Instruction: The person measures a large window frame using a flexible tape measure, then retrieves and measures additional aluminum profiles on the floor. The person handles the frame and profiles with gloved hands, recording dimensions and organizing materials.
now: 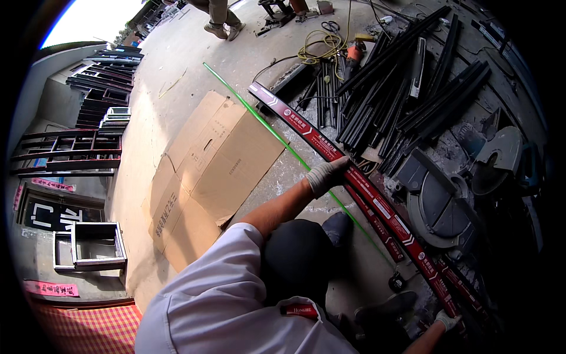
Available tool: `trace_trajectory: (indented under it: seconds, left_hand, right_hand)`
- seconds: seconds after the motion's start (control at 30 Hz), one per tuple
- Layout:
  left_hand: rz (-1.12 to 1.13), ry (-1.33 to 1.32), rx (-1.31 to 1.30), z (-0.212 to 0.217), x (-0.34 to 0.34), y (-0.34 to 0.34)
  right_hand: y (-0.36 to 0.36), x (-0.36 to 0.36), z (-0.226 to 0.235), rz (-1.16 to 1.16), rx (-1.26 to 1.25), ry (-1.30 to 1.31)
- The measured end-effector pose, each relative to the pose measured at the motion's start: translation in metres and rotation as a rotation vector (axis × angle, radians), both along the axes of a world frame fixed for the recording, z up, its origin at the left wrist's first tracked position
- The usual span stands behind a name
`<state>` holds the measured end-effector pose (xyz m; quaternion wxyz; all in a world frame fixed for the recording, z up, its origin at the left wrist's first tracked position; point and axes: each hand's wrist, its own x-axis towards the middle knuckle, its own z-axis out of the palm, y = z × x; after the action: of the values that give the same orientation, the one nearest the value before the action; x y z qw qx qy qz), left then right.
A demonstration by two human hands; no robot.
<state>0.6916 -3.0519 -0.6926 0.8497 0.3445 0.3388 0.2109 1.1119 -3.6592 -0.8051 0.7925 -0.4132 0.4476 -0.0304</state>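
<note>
A long metal profile, covered in red and dark printed film, runs diagonally across the view in front of me. My left hand, in a pale knit glove, is closed round its middle stretch. Near its lower right end, my right hand, gloved too, grips the same profile. Beside it, a shorter red-filmed profile lies close along the near side. A bright green tape measure blade stretches under my left forearm, roughly along the profile, toward a dark round case on the floor.
Flattened cardboard lies to the left. A grey mitre saw stands at right, beyond the profile. Dark profile offcuts, an orange angle grinder and a yellow cable cover the far floor. Another person's legs show at top.
</note>
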Motion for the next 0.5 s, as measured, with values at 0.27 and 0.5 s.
trace_trajectory:
  seconds: [0.27,0.5]
  left_hand:
    - [0.018,-0.067,0.011,0.007,-0.013,0.036]
    - [-0.019,-0.003,0.069,0.006,-0.036,0.061]
  right_hand:
    - [0.033,-0.026,0.029,0.04,0.017,-0.168]
    - [0.084,-0.058,0.088,0.257,0.055,-0.297]
